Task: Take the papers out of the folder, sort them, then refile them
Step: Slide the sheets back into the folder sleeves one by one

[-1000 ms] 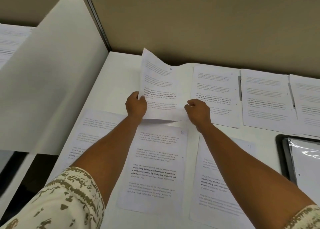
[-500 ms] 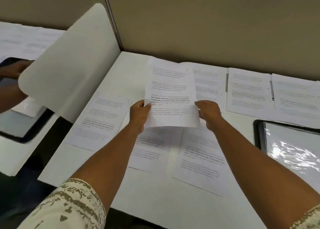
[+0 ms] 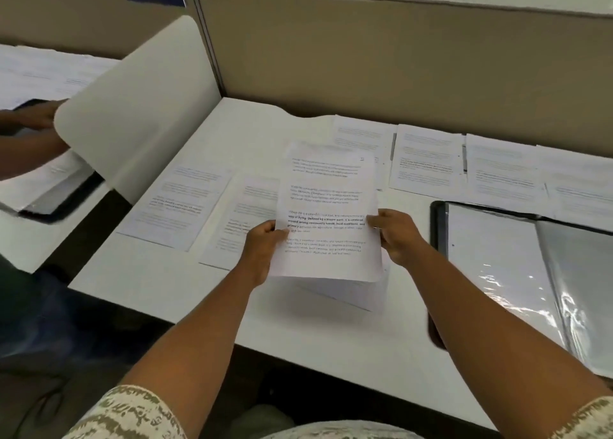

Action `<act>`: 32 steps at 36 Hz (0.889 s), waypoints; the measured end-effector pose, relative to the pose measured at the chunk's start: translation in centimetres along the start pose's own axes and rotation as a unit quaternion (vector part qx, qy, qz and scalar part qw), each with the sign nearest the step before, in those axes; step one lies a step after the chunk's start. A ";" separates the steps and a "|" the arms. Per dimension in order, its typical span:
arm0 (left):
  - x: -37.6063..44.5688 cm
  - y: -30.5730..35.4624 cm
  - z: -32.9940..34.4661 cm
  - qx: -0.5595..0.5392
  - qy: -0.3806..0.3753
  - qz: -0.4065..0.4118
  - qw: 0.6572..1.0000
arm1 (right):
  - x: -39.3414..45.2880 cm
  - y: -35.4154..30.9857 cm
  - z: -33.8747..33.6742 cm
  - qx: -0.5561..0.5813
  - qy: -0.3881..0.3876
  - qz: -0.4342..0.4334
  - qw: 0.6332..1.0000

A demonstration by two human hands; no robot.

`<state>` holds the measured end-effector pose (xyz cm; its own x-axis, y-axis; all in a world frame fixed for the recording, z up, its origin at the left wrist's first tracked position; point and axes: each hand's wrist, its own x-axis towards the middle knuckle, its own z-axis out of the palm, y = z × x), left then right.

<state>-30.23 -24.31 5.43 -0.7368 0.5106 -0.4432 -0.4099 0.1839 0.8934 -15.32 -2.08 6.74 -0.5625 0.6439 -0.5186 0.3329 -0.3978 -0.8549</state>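
Note:
I hold a printed sheet (image 3: pixel 326 206) tilted up over the white desk (image 3: pixel 166 282). My left hand (image 3: pixel 263 249) grips its left edge and my right hand (image 3: pixel 398 236) grips its right edge. More sheets show just beneath it (image 3: pixel 351 292); whether they are held too I cannot tell. An open black folder (image 3: pixel 497 272) with shiny clear sleeves lies at the right. Other printed sheets lie flat: two at the near left (image 3: pixel 175 206), (image 3: pixel 245 213), and a row along the back (image 3: pixel 428 163).
A beige partition wall (image 3: pixel 365 56) closes the back of the desk. A curved white divider (image 3: pixel 139 106) stands at the left. Beyond it another person's hand (image 3: pixel 36 116) works with papers and a dark folder on the neighbouring desk.
Both hands have drawn the sheet back from the far row toward me and lower. The camera has tilted up, showing more of the partition.

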 end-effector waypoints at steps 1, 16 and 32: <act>-0.5 -0.2 0.0 0.001 -0.009 -0.002 1.000 | -0.6 0.4 -0.2 0.000 0.002 -0.001 1.000; -5.8 -1.5 0.5 0.059 -0.033 0.013 0.998 | -10.4 7.5 -3.1 0.029 0.037 -0.008 0.999; -10.8 -5.8 8.0 0.136 -0.097 -0.017 0.986 | -17.1 11.9 -11.2 0.049 0.086 0.005 0.995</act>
<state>-15.64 -24.17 5.62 -0.5973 0.6471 -0.4738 -0.2529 0.4087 0.8769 6.69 -10.50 5.29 -0.4183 0.7395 -0.5274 0.2577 -0.4602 -0.8496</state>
